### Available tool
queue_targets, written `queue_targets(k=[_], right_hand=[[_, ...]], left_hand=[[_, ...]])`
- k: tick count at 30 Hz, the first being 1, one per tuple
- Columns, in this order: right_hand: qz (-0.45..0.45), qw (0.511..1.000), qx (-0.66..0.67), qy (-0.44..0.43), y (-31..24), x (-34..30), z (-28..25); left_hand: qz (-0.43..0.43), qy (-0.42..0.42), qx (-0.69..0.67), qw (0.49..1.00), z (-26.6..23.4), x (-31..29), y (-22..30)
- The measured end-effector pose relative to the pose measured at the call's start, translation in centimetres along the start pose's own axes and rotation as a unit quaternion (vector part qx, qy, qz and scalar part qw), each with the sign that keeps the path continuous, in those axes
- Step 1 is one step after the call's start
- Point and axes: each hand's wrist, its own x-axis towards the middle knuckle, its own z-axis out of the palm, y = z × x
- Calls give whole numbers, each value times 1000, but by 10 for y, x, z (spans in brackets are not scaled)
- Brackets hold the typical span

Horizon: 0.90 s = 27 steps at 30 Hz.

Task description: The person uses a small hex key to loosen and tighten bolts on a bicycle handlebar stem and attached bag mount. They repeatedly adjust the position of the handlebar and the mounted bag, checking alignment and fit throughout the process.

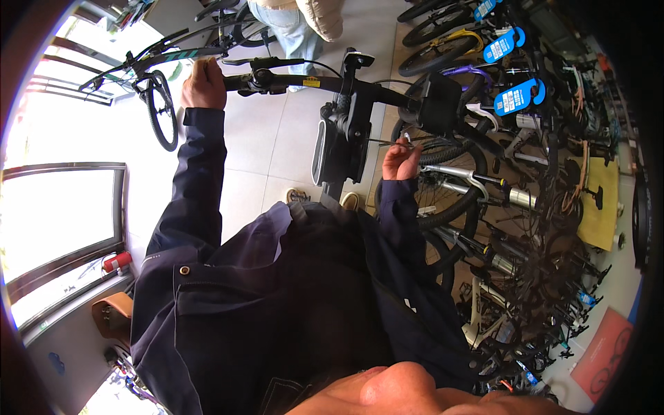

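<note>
In front of me stands a bicycle with a black handlebar (315,82). At its left end my left hand (204,86) is wrapped round the grip, beside the brake lever and shifter (261,76). My right hand (402,160) is below the right half of the bar, fingers pinched on a thin dark rod-like piece (377,142) whose kind I cannot make out. It runs from near the stem to my fingers, and a small pale bit shows at the fingertips. Above that hand, a black boxy part (440,104) hides some of the right bar end.
Rows of parked bicycles crowd my right, several with blue hang tags (514,99). Another bicycle (160,111) stands ahead left, near a person in light jeans (294,34). A window frame (121,200), a red cylinder (117,261) and a brown seat (113,315) are at left.
</note>
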Motion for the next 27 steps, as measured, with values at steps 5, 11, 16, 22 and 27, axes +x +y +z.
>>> queue_targets(k=[5,11,16,22,27], right_hand=[[-120,876,-467,-14,-30,-15,24],[-78,479,-865,-129,-65,-33,60],[-100,347,-884,-296,-55,-8,90],[22,152,-945,-288,-48,15,115],[-34,145,-924,-352,-47,17,146]], left_hand=[[9,-4,-11,1000,-4,0,4],[-52,-81,-75,992,-17,3,10],[33,18,-204,978,-43,-3,27],[-242,39,-469,849,-59,-94,60],[-569,-215,-590,532,-18,-185,76]])
